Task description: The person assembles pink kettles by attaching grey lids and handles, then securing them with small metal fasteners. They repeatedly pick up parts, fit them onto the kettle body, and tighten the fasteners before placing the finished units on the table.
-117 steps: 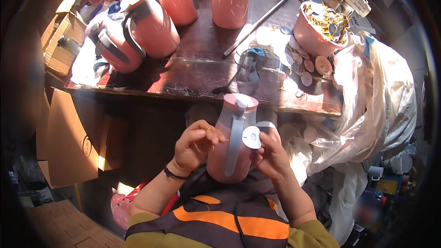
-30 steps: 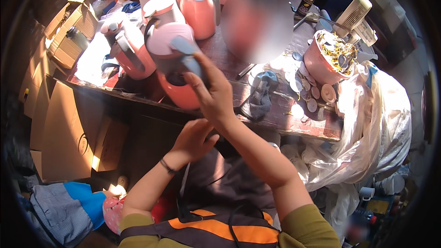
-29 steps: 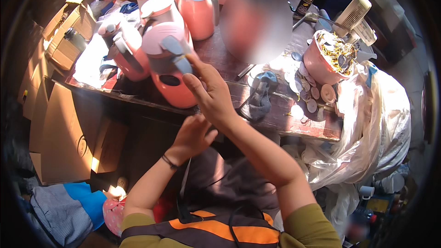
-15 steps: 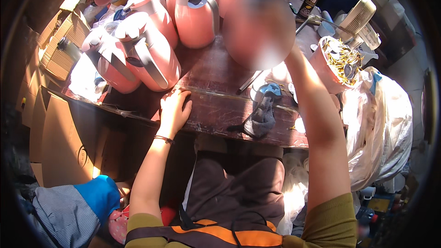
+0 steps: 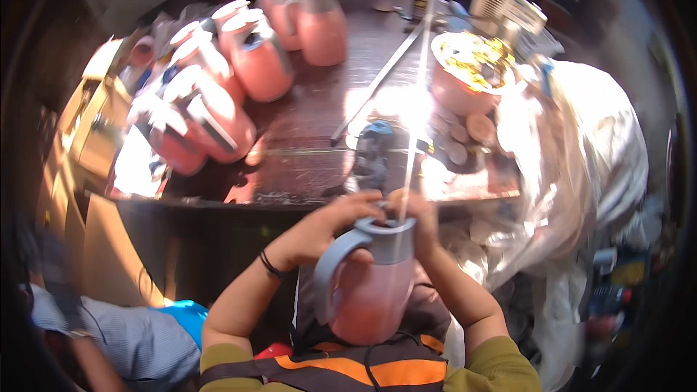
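One pink jug [image 5: 372,296], left hand [image 5: 327,228] gripping its neck, right hand [image 5: 423,222] at rim, grip unclear

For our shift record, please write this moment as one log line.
pink jug: over lap, lidless; left hand: at rim; right hand: at rim; grip: blurred; other jugs: on table

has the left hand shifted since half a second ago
Yes: off the glossy dark red table, rightward and back toward the body; the left hand is now at the grey-handled pink jug.
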The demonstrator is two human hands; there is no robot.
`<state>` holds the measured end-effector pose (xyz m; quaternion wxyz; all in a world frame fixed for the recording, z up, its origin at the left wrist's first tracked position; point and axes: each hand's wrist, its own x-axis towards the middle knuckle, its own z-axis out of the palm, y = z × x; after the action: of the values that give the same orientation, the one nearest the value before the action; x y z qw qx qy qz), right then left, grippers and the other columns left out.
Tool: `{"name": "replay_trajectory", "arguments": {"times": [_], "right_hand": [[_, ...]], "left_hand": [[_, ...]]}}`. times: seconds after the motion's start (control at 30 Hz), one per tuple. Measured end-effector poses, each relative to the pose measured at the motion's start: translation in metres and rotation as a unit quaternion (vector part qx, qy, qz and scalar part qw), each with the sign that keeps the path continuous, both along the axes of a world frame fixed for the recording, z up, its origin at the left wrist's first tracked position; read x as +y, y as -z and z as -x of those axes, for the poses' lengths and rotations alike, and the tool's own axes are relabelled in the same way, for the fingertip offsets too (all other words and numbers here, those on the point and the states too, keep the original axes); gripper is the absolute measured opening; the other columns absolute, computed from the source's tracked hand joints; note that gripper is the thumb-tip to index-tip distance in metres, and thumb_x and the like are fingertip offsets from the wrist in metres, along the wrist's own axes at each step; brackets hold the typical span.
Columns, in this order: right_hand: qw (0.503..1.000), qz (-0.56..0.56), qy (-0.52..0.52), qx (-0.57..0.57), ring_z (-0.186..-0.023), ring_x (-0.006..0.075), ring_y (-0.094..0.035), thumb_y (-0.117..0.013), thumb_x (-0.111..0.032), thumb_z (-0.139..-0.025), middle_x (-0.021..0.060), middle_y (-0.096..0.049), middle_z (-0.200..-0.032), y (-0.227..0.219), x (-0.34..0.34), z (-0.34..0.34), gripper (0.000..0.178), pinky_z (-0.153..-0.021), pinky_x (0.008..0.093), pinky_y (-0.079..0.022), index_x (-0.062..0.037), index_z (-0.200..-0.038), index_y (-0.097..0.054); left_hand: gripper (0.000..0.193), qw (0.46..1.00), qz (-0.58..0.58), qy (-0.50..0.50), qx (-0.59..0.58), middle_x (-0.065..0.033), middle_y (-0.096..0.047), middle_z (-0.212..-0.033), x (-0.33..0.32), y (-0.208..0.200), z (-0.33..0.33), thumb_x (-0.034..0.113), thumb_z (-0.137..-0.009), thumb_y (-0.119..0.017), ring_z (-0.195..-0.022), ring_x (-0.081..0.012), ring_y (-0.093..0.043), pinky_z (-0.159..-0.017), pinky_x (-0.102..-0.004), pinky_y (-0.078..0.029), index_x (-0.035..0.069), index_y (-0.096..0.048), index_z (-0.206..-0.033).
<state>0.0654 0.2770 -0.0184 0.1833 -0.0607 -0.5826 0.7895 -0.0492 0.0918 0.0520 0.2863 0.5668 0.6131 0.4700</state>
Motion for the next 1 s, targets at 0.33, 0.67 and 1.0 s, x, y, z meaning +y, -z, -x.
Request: {"name": "replay_trajectory", "arguments": {"times": [0.33, 0.67, 1.0], "right_hand": [[0.861, -0.044, 0.383, -0.333, -0.071, 0.0140, -0.064, -0.057, -0.021, -0.091, 0.0065, -0.067, -0.088, 0.169, 0.109, -0.328, 0.020, -0.065, 0.0285, -0.050, -0.0039, -0.098, -0.065], [0.802, -0.101, 0.237, -0.538, -0.094, 0.0315, -0.065, -0.055, -0.019, -0.083, 0.0171, -0.069, -0.095, 0.329, 0.009, -0.399, 0.021, -0.081, 0.0419, -0.049, -0.0074, -0.091, -0.070], [0.694, 0.275, 0.305, -0.592, -0.094, 0.0357, -0.067, -0.065, -0.033, -0.082, 0.0229, -0.066, -0.102, 0.417, 0.061, -0.417, 0.039, -0.084, 0.0421, -0.052, 0.0012, -0.101, -0.062]], "left_hand": [[0.040, 0.956, 0.267, -0.112, 0.054, -0.0152, -0.050, -0.131, -0.013, 0.033, -0.029, 0.026, -0.066, -0.072, -0.125, -0.0290, -0.046, -0.103, -0.0370, -0.034, -0.004, -0.068, -0.091], [0.047, 0.961, 0.254, -0.106, 0.009, -0.0118, -0.051, -0.128, 0.008, 0.001, -0.032, 0.038, -0.069, -0.070, -0.119, -0.0230, -0.046, -0.102, -0.0352, -0.032, -0.004, -0.069, -0.089], [0.054, 0.923, 0.149, -0.258, -0.243, -0.0085, -0.064, -0.107, -0.044, 0.043, -0.034, 0.042, -0.087, -0.063, -0.097, -0.0162, -0.060, -0.087, -0.0296, -0.045, -0.004, -0.060, -0.115]]}}
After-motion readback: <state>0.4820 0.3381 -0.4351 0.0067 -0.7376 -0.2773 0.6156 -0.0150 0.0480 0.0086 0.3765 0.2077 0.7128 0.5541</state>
